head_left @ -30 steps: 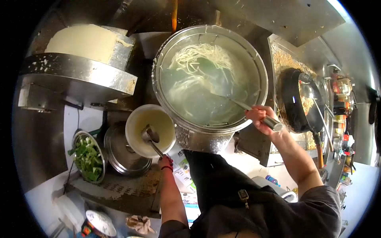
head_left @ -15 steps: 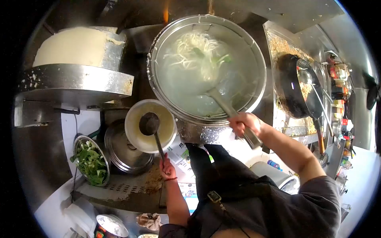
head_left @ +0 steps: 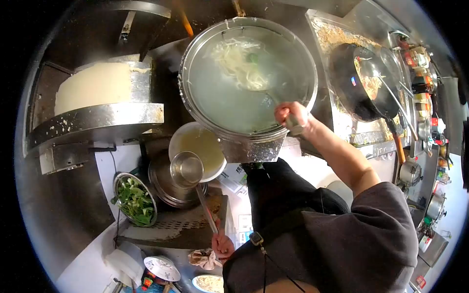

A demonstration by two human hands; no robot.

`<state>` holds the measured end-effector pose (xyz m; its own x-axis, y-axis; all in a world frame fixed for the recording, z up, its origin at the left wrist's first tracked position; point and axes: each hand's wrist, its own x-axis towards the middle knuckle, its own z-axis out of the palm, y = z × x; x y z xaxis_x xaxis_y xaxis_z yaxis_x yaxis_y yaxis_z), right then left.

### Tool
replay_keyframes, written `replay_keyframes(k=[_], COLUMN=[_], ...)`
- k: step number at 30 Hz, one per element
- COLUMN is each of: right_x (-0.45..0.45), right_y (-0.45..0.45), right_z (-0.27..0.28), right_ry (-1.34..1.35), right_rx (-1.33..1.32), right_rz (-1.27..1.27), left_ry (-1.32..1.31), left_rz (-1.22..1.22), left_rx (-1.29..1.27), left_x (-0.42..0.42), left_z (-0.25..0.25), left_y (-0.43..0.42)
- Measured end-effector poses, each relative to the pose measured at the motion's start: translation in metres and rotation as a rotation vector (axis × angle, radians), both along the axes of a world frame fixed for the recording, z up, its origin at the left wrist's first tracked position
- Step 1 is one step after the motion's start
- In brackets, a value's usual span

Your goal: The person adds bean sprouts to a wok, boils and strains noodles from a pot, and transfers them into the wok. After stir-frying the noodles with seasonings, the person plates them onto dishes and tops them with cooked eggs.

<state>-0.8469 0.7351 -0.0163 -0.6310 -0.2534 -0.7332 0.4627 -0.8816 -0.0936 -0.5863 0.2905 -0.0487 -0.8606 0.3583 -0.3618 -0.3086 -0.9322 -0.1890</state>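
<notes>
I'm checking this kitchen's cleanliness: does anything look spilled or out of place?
Yes: tan residue is strewn beside the black wok, and white flecks spot the steel ledge beside the pale dough. Lying outside any container, they look like uncleaned spills.

Far left: pale dough slab (head_left: pixel 95 88) on metal stand, curved front plate (head_left: pixel 100 121) spotted w/ white bits. Left, nearer: bowl (head_left: pixel 150 193) of cut greens (head_left: pixel 134 202), just beside round steel pot (head_left: pixel 159 178). Near left: crumpled cloth (head_left: pixel 205 259) betw. patterned white dish (head_left: pixel 162 268) & dish w/ pale food (head_left: pixel 210 283). Far right: blk. wok (head_left: pixel 348 83), food (head_left: pixel 370 85) inside, metal ladle (head_left: pixel 396 105) resting in it, wooden hdl. twd. near side. Stovetop (head_left: pixel 323 30) speckled brown. Right edge: jars (head_left: pixel 419 57), 2 lidded pots (head_left: pixel 410 173).
</notes>
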Motion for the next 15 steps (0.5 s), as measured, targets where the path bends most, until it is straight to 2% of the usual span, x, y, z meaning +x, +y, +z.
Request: replay_keyframes(k=[2, 3, 5, 7, 8, 9, 11, 13, 15], right_x=[-0.005, -0.002, 0.005, 0.015, 0.024, 0.033, 0.058, 0.074, 0.073], right_y=[-0.013, -0.016, -0.009, 0.002, 0.014, 0.016, 0.021, 0.015, 0.016], right_z=[-0.023, -0.024, -0.029, -0.022, -0.038, -0.041, -0.038, -0.001, 0.023], right_ry=[-0.070, -0.011, 0.008, 0.106, 0.216, 0.188, 0.151, 0.025, -0.042], right_rx=[0.141, 0.244, 0.283, 0.314, 0.177, 0.160, -0.335, -0.564, -0.600], right_rz=[0.079, 0.144, 0.205, 0.285, 0.334, 0.322, 0.103, -0.149, -0.176], left_ry=[-0.194, -0.086, 0.013, -0.002, -0.007, -0.126, -0.234, -0.096, -0.083], left_rz=[0.033, -0.035, -0.108, -0.268, -0.320, -0.201, -0.072, -0.036, -0.016], left_rx=[-0.025, 0.087, 0.204, 0.097, 0.062, 0.068, 0.077, 0.215, 0.245], left_x=[0.004, 0.011, 0.015, -0.002, -0.011, -0.023, -0.023, -0.016, -0.026], left_z=[0.007, -0.003, -0.010, 0.015, 0.027, 0.040, 0.034, 0.005, 0.010], left_y=[-0.001, -0.007, -0.010, 0.002, 0.010, 0.025, 0.030, 0.021, 0.030])
